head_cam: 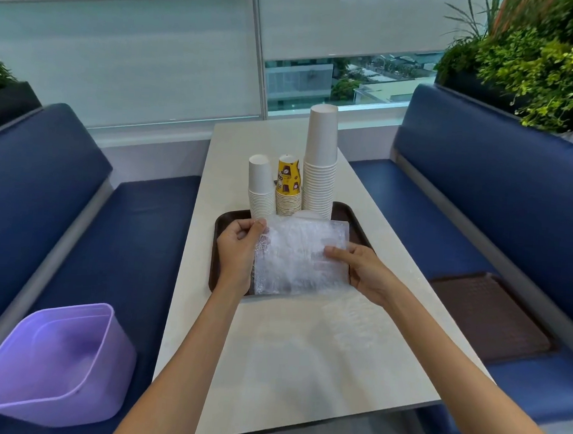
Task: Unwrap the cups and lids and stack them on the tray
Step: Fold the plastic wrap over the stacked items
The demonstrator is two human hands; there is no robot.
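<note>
Left hand [239, 247] pinches the plastic wrapper's [299, 261] far-left corner; right hand [359, 271] grips its right edge, over the tray [219, 226]. Three unwrapped cup stacks [319, 172] stand on the tray's far side. Lids hidden; status unclear. Wrapper disposal probably left.

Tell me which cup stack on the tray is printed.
The middle stack, yellow with brown patterns; the short stack on its left and the tall stack on its right are plain white.
</note>
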